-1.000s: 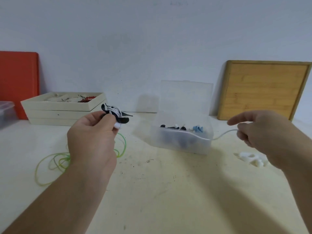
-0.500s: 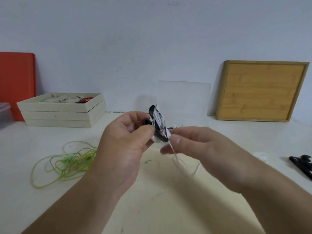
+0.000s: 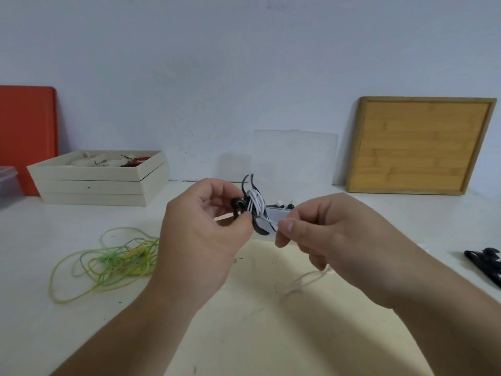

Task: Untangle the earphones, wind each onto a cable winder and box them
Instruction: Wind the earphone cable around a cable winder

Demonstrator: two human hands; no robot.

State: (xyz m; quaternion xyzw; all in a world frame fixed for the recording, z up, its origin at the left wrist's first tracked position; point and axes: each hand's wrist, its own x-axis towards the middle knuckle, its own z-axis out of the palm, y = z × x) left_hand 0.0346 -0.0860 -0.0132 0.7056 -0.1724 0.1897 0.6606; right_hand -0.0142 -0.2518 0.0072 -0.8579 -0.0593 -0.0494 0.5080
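My left hand (image 3: 200, 240) pinches a black cable winder (image 3: 259, 226) held up over the table, with several turns of white earphone cable (image 3: 256, 203) wound round its middle. My right hand (image 3: 325, 234) pinches that white cable just right of the winder; the loose end (image 3: 306, 280) hangs below it to the table. A tangle of green earphone cable (image 3: 108, 261) lies on the table at the left. Behind my hands stands the clear plastic box (image 3: 279, 213), mostly hidden, its lid (image 3: 295, 158) raised against the wall.
Another black winder (image 3: 485, 264) lies at the right edge. Stacked cream trays (image 3: 95, 183) with small items sit back left, beside an orange board (image 3: 27, 137) and a clear tub (image 3: 8, 183). A bamboo board (image 3: 417, 145) leans on the wall at the right.
My right hand came in from the far right to the winder, taking up the white cable's slack. My left hand carried the winder to the middle and tilted it upright.
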